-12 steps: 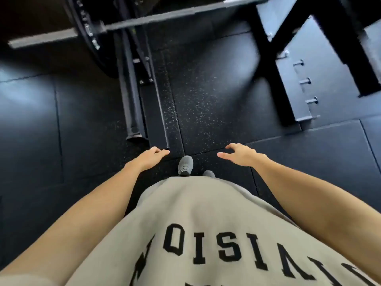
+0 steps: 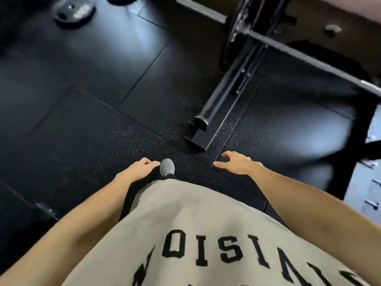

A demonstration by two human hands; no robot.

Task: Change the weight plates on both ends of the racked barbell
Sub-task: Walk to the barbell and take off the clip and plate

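Rubber gym floor (image 2: 86, 124), both hands empty w/ fingers loose, left hand (image 2: 137, 169) and right hand (image 2: 237, 164); plate (image 2: 231, 36) on the barbell (image 2: 299, 52) up past right fingertips prob heavy, grab rim w/ both.

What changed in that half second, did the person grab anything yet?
No. The view swung left: the barbell and rack base slid to the right of the picture, and a loose weight plate on the floor came into sight. Left hand and right hand stayed empty and relaxed at the person's sides.
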